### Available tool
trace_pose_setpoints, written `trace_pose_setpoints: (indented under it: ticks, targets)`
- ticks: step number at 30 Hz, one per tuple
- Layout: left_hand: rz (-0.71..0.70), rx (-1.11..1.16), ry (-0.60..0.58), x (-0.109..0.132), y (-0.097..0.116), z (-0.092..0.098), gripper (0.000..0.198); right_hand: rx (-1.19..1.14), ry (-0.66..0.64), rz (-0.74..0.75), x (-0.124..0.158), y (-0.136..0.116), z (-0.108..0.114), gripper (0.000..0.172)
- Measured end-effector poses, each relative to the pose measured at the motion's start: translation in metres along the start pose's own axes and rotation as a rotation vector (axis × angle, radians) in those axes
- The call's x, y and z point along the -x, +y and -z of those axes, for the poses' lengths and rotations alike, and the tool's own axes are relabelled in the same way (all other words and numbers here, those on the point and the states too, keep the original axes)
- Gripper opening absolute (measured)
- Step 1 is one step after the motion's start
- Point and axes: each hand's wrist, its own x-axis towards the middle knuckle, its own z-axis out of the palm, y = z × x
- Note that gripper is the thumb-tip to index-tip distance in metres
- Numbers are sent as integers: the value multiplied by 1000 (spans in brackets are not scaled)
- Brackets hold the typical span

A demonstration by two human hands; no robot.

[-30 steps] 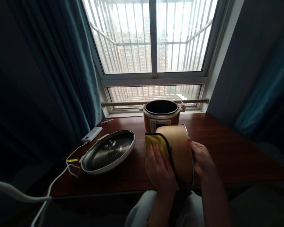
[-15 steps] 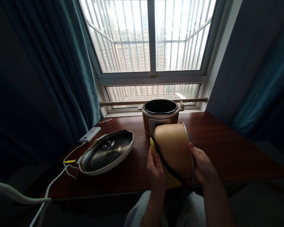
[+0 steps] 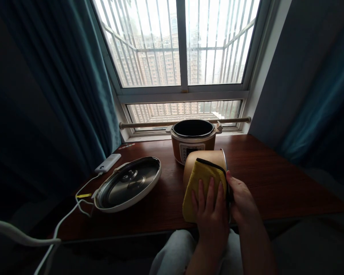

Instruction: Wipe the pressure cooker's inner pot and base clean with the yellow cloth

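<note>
A gold-coloured inner pot point(image 3: 190, 162) is tipped on its side above the table edge, its metal rim facing right. My right hand point(image 3: 240, 196) grips that rim, with the thumb showing on the near side. A yellow cloth point(image 3: 190, 206) with black edging lies over the pot's outer wall. My left hand point(image 3: 210, 210) holds the cloth pressed against the wall, its fingers stretched and spread over the fabric. Just behind the pot stands the electric pressure cooker body point(image 3: 177, 147), open at the top, its control panel partly covered by the pot.
To the left, the cooker lid point(image 3: 132, 200) lies with its metal underside up. A white power bank point(image 3: 108, 163) with a white cable point(image 3: 63, 221) sits beyond it. The brown wooden table point(image 3: 269, 172) reaches to the window point(image 3: 183, 49), flanked by a blue curtain point(image 3: 83, 84).
My left hand has moved right and up with the yellow cloth, from the pot's base onto its side wall. My right hand still holds the rim.
</note>
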Motion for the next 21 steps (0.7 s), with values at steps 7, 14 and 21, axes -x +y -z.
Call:
trace_pose_setpoints:
  ticks: [7,14,21]
  targets:
    - [311,133,118,-8,-19,-1,49,-50,-47,-76,-1,-2,1,30]
    - [742,637,169,-12,-42,-3,44,-5,-164,-103,3,-4,3,37]
    - [828,612,210,-6,-39,-6,43,-22,-178,-156,6,-4,8,33]
